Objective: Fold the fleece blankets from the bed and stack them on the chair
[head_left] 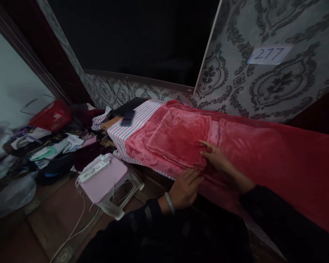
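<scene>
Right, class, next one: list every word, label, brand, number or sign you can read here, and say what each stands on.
"277": handwritten in blue on the white paper sheet on the patterned wallpaper.
Unreadable: pale marks on the red basket, possibly not lettering.
Too small to read: any markings on the power strip.

A grey wall (224, 82) with dark medallions backs the room; a large black screen (142, 40) is set against it, a paper sheet (270, 54) reading 277 to its right; dark brown trim (49, 51) borders a pale surface (8, 73) at far left; a pink-topped stool (113, 179) stands on brownish floor tiles (45, 228); the light is dim
</scene>
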### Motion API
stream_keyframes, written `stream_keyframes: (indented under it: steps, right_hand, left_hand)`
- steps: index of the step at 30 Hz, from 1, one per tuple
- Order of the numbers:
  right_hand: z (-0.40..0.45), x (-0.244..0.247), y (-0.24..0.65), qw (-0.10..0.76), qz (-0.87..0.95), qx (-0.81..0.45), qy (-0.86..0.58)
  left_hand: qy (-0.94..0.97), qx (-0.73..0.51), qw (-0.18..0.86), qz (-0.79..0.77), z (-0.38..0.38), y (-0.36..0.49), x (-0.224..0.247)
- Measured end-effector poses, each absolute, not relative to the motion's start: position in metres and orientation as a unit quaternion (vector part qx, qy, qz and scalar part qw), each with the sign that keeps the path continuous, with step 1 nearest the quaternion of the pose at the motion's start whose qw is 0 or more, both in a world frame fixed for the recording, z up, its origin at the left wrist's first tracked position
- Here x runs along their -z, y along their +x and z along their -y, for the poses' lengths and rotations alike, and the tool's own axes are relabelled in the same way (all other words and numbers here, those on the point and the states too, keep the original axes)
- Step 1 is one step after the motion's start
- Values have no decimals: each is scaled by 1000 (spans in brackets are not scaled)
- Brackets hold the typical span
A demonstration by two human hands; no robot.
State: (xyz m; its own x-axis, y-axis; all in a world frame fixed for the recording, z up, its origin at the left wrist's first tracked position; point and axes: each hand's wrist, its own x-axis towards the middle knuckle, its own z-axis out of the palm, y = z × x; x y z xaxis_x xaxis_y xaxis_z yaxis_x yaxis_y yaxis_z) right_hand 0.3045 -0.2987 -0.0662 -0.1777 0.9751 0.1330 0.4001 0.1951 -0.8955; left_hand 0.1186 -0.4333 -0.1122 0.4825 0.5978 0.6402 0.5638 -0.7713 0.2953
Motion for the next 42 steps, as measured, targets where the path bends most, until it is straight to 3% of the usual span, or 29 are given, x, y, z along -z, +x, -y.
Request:
stream_keyframes:
  steps: [5, 10, 14, 20, 24, 29, 36, 42]
  right_hand:
    - [296, 28, 299, 431, 572, -469, -516]
    - [305, 26, 301, 434, 577, -452, -524]
    - [315, 54, 305, 370, 603, -426, -564]
    - [313, 78, 299, 329, 702, -281, -566]
    - [314, 65, 294, 240, 771, -202, -554]
    - [319, 27, 289, 106, 805, -119, -571]
    - [276, -2, 278, 108, 806, -66, -578]
    - [246, 25, 275, 99, 777, -41, -620]
  left_hand:
    - [874, -324, 18, -362, 415, 122, 102]
    - [781, -212, 28, -587, 370, 79, 79]
    - [707, -207, -20, -676, 357, 31, 77]
    - [732, -254, -17, -632, 368, -1, 89]
    - [701, -379, 30, -604, 376, -19, 75]
    - [673, -446, -34, -589, 377, -14, 46]
    - [757, -234, -55, -608, 335, 23, 24]
    - [771, -126, -83, -619, 298, 14, 19]
